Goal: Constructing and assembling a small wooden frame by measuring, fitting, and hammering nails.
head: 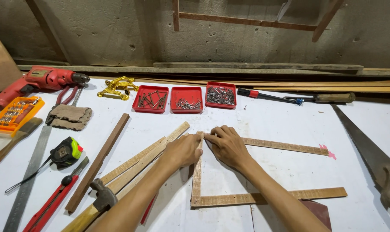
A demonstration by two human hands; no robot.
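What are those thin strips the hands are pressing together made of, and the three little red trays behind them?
The strips look like raw, unfinished wood: pale brown, with visible grain and rough saw marks, no paint or varnish. The left hand and right hand press them at a corner. The red trays look like smooth moulded plastic, slightly glossy, though painted metal is possible.

Corner joint of the wooden strips buried under both hands near centre frame. Hand saw handle chopped off at the right edge, hammer handle running out the bottom. Bits in the red trays too tiny to sort out.
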